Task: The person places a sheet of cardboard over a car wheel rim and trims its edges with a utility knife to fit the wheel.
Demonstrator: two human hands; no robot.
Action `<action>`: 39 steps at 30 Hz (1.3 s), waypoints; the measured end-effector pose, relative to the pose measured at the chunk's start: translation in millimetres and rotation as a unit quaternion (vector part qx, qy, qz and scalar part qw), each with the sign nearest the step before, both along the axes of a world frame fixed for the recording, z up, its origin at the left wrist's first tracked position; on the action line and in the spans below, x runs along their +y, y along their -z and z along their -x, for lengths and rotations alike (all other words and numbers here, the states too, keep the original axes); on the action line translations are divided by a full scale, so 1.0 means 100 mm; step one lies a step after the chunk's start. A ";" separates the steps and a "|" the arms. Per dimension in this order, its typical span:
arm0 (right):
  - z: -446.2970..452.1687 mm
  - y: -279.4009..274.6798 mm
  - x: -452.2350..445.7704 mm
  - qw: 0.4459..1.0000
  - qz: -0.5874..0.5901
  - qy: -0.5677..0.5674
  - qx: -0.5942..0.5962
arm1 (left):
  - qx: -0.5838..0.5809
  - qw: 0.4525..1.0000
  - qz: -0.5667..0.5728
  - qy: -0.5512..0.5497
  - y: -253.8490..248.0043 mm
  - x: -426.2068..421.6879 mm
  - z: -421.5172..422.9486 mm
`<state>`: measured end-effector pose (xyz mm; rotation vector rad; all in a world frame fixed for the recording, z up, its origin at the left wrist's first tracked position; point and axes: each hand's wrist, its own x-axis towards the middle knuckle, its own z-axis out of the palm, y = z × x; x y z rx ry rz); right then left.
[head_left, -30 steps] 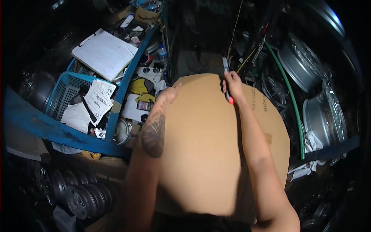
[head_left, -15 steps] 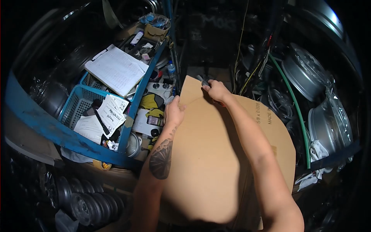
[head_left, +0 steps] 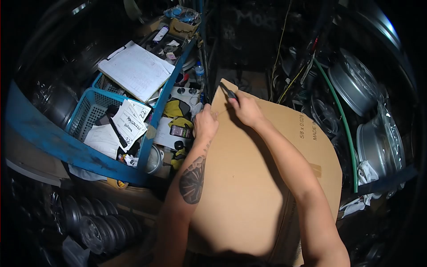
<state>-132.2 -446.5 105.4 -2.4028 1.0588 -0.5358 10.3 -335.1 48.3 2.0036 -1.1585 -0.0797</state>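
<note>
A large sheet of brown cardboard (head_left: 240, 178) with printed lettering fills the space before me. My left hand (head_left: 206, 122) grips its left edge near the far corner, fingers curled over the side and partly hidden. In my right hand (head_left: 246, 109) is a dark utility knife (head_left: 228, 91), its handle wrapped by my fingers. The knife points away and to the left, its tip against the cardboard close to the narrow far corner. A faint crease or line crosses the sheet between the two hands.
To the left, a blue-framed shelf (head_left: 171, 84) holds a clipboard with papers (head_left: 138, 71), a teal basket (head_left: 91, 111) and a marker. Wheel rims (head_left: 351, 84) wrapped in plastic stand on the right beside a green strip (head_left: 340, 120). More dark rims (head_left: 104, 233) lie at lower left.
My right hand has turned and shifted slightly down, bringing the knife from beyond the far edge onto the cardboard's corner. My left hand still holds the left edge.
</note>
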 end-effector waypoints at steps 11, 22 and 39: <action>0.31 -0.12 0.39 0.972 -0.011 -0.054 0.227 | 0.048 0.997 0.050 0.034 0.03 0.05 -0.06; -0.10 0.27 -0.40 0.997 -0.002 -0.024 0.067 | 0.044 0.997 0.050 0.042 -0.06 0.15 -0.03; -0.23 0.55 -0.49 0.984 0.035 0.113 0.132 | -0.042 0.956 -0.270 0.103 -0.18 0.05 -0.08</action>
